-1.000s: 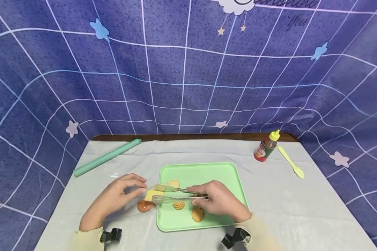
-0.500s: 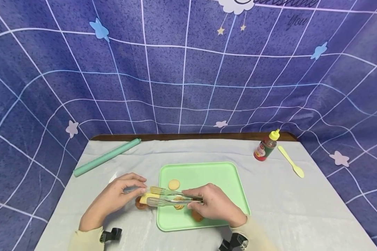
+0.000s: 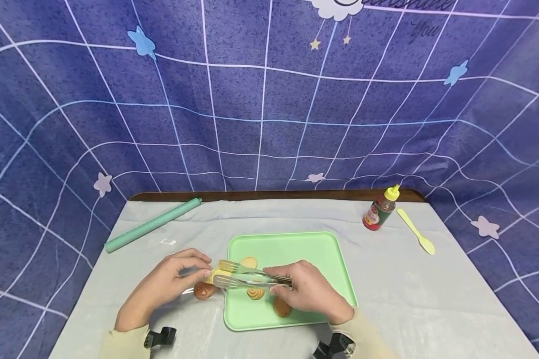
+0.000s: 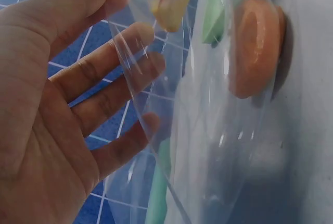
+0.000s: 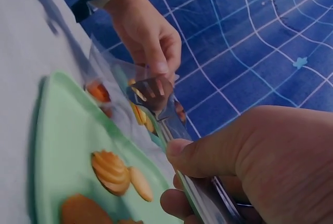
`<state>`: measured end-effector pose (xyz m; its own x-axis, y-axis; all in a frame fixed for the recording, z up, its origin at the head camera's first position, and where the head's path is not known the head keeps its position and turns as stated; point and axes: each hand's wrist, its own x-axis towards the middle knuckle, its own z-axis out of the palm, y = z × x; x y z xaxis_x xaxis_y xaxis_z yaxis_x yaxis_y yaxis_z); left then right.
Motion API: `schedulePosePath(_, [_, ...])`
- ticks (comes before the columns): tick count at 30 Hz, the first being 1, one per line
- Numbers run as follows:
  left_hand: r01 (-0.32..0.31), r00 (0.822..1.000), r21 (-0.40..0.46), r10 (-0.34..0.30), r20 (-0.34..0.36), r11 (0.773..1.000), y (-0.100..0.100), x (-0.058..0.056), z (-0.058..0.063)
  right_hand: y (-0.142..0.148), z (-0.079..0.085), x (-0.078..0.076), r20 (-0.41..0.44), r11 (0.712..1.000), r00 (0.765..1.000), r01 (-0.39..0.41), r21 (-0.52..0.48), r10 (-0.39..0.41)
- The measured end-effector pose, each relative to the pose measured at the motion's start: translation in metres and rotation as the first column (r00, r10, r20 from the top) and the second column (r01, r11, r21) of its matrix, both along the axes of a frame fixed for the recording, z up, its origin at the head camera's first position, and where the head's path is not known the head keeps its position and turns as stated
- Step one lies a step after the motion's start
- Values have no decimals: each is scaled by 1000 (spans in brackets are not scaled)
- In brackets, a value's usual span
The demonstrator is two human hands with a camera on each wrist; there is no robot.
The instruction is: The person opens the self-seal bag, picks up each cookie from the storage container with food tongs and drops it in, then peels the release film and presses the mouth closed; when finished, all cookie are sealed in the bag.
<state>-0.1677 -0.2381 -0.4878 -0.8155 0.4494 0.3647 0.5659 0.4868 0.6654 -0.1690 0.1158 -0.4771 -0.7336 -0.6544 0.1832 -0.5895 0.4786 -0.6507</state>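
My left hand (image 3: 172,275) pinches the edge of a clear plastic bag (image 4: 208,125) between thumb and forefinger, its other fingers spread against the film. Through the plastic shows a brown cookie (image 4: 255,49), lying low by the tray's left edge. My right hand (image 3: 309,291) grips metal tongs (image 5: 161,117) with fork-like ends, which reach left across the tray. Between the tong ends, at the bag's mouth, is a yellow, bar-shaped biscuit (image 4: 174,0). Whether the tongs still clamp it is hard to tell.
The green tray (image 3: 296,244) bears a pale round cookie (image 3: 249,262), a swirled cookie (image 3: 255,293) and a brown cookie (image 3: 283,306). Behind stand or lie a green rolling pin (image 3: 152,225), a sauce bottle (image 3: 379,212) and a yellow spoon (image 3: 416,232).
The tongs and the yellow biscuit moved left over the tray's edge toward the bag, then slightly back to the right. My left hand stayed nearly still while the bag shifted a little.
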Motion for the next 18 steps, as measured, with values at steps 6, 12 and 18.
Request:
schedulePosePath(6, [-17, 1000, 14, 16, 6, 1000, -2, 2, 0, -11, -6, 5, 17, 1000, 1000, -7, -2, 7])
schedulePosePath(12, [-16, 1000, 21, 16, 5, 1000, -2, 1, 2, -18, -10, 10, 33, 999, 999, 12, -36, -11])
schedulePosePath(18, [2, 1000, 31, -2, -12, 1000, -2, 2, 5, -26, -14, 13, 45, 999, 999, 32, -35, -31])
